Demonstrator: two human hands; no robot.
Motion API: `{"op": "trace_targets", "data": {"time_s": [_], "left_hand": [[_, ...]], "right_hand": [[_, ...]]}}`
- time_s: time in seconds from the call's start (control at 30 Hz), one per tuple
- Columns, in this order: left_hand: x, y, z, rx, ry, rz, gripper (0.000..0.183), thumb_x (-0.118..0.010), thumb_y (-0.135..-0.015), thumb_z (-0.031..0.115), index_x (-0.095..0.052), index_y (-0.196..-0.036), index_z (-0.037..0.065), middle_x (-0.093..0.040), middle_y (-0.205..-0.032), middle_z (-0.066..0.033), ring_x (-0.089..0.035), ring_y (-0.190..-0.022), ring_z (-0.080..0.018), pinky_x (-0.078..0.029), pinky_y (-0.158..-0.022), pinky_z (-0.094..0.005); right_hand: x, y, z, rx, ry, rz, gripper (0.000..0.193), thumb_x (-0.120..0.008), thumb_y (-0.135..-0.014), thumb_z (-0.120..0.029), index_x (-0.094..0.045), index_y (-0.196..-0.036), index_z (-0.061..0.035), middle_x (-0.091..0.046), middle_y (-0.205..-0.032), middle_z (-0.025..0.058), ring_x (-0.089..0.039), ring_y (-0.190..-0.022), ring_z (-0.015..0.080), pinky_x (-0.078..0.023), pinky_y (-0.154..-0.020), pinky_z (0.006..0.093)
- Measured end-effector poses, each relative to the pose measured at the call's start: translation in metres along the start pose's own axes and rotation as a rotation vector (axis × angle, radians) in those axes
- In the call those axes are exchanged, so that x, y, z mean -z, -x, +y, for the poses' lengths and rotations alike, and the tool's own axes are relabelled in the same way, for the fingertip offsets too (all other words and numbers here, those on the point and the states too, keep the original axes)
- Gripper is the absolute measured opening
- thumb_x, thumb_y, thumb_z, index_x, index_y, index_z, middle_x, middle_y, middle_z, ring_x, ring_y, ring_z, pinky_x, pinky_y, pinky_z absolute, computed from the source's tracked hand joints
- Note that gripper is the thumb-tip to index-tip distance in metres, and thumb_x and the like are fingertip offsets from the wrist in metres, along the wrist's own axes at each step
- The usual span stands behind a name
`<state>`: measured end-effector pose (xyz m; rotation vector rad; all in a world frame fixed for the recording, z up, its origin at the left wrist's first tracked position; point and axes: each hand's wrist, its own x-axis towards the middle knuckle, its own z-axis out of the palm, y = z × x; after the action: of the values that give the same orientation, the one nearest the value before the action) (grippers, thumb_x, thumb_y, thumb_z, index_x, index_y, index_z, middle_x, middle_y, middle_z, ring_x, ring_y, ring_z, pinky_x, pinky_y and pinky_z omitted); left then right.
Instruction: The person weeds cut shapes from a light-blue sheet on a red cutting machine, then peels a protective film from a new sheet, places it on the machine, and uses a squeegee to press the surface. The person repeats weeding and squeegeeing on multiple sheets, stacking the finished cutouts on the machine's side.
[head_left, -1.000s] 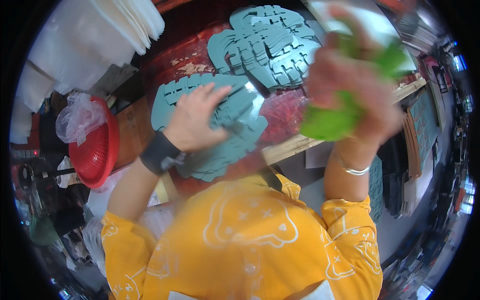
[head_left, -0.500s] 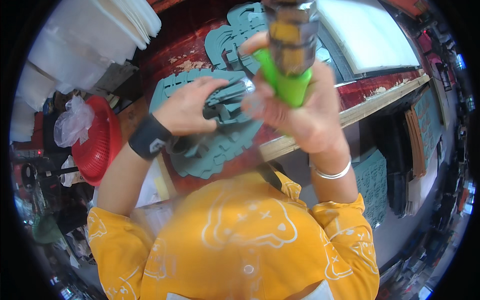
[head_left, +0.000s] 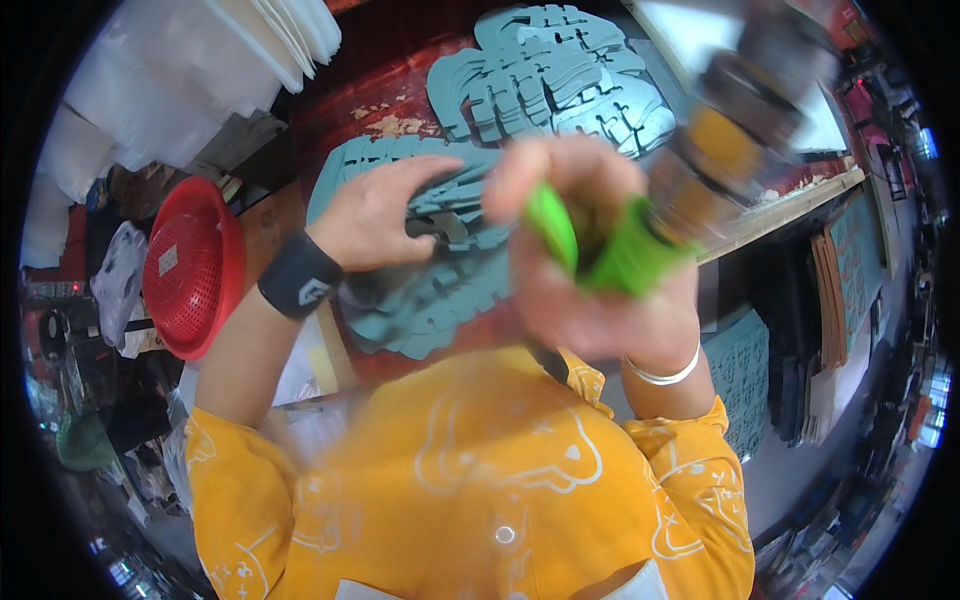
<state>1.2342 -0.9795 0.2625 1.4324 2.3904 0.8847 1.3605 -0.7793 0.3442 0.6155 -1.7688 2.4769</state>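
My left hand [head_left: 375, 215], with a black wristband, rests on a stack of teal foam sheets [head_left: 425, 320] with cut-out shapes. Its thumb and fingers are spread around the raised strips in the middle. A small grey shiny bit [head_left: 452, 228] shows beside the thumb. My right hand [head_left: 590, 270] is raised above the right side of that stack, its fingers closed around a bright green handle [head_left: 635, 255]. From the handle a thick, dark, banded cylinder [head_left: 730, 130] with an amber section points up and right. Motion blurs this tool, and I cannot tell its kind.
More teal cut foam sheets [head_left: 550, 80] lie farther back on the worn red table [head_left: 375, 75]. A wooden edge [head_left: 785, 215] runs along its right side. To the left hang a red plastic basket [head_left: 190, 275] and white plastic sheets [head_left: 160, 90]. Below right stand teal panels [head_left: 738, 375].
My right hand has turned, and the green-handled tool has swung from upright to tilting right. More of the far foam sheets shows. My left hand has stayed nearly in place.
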Motion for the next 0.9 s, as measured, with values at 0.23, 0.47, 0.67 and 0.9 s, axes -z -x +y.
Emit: {"op": "trace_targets", "data": {"time_s": [0.23,0.47,0.67,0.9], "left_hand": [[0.017,-0.003,0.02,0.098,0.258,-0.228,0.074,-0.068,-0.064,0.025,-0.043,-0.131,0.007,-0.049,-0.126,-0.0212,-0.047,-0.117,-0.0348,-0.041,-0.098,-0.0394],[0.024,0.037,-0.006,0.109,0.253,-0.012,0.076,-0.068,-0.074,0.05,-0.044,-0.135,0.011,-0.037,-0.141,-0.0182,-0.027,-0.136,-0.0336,-0.019,-0.111,-0.0444],[-0.011,0.042,-0.102,0.401,-0.041,0.304,0.053,-0.05,-0.089,0.043,-0.045,-0.134,0.016,-0.037,-0.141,-0.0199,-0.033,-0.132,-0.0326,-0.021,-0.109,-0.0459],[-0.012,0.062,-0.081,0.376,-0.271,0.406,0.051,-0.055,-0.086,0.038,-0.049,-0.132,0.016,-0.035,-0.142,-0.0198,-0.03,-0.132,-0.037,-0.019,-0.11,-0.0469]], "right_hand": [[-0.02,-0.022,0.018,0.053,0.493,0.047,0.037,-0.067,-0.072,-0.004,-0.054,-0.106,-0.0011,-0.056,-0.073,0.0,-0.049,-0.062,0.0043,-0.037,-0.054,0.0186],[-0.003,-0.047,-0.02,0.321,-0.016,0.104,0.051,-0.06,-0.081,-0.012,-0.039,-0.124,0.0048,-0.044,-0.062,0.0003,-0.046,-0.05,0.0093,-0.036,-0.044,0.0209],[-0.027,-0.089,0.0,0.112,0.27,-0.124,0.045,-0.064,-0.076,-0.011,-0.047,-0.114,0.0054,-0.05,-0.065,0.0,-0.048,-0.053,0.0062,-0.035,-0.045,0.0201],[-0.006,-0.108,0.017,0.019,0.829,0.201,0.051,-0.072,-0.072,-0.007,-0.051,-0.118,-0.0001,-0.057,-0.106,0.0162,-0.057,-0.099,0.0236,-0.046,-0.085,0.035]]}}
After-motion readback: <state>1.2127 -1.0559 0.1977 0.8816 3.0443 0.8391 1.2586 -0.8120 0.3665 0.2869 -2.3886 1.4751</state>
